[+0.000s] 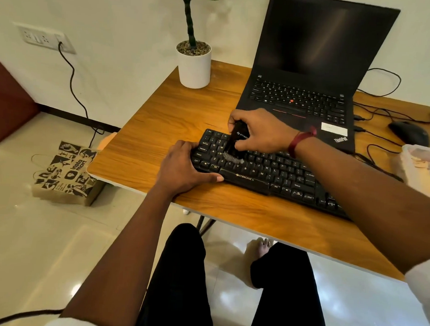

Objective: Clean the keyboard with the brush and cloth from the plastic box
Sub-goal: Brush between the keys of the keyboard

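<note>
A black keyboard (pixel 270 172) lies across the wooden table (pixel 161 116), in front of an open laptop. My right hand (pixel 259 132) grips a black brush (pixel 234 144) by its handle, and the bristles rest on the keys near the keyboard's left end. My left hand (pixel 186 169) clasps the left end of the keyboard, thumb along its front edge. A clear plastic box (pixel 421 164) sits at the table's right edge with a pale cloth inside; only part of it is in view.
The black laptop (pixel 309 75) stands open behind the keyboard. A white plant pot (pixel 194 63) is at the back left corner. A black mouse (pixel 408 133) and several cables lie at the right. A paper bag (pixel 65 173) sits on the floor at the left.
</note>
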